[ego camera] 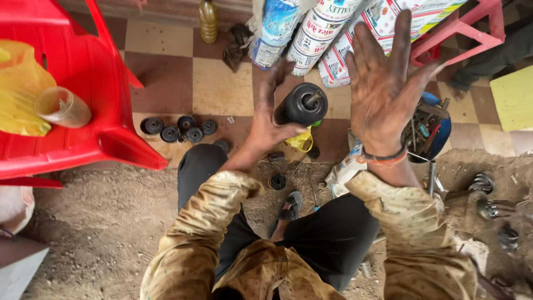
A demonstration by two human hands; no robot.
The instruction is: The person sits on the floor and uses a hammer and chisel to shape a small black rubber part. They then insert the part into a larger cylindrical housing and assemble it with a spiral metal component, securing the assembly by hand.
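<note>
My left hand grips a black cylinder with a thin metal rod sticking out of its end, held up in front of me. My right hand is raised beside it, palm facing the cylinder, greasy fingers spread, holding nothing. A band sits on its wrist. Both sleeves are stained tan cloth. Below, my dark trousers and a sandalled foot show over dirt ground.
A red plastic chair at left holds a yellow bag and a clear cup. Several black round rubber parts lie on the tiled floor. Printed sacks, a bottle, a blue tub of tools and metal parts surround me.
</note>
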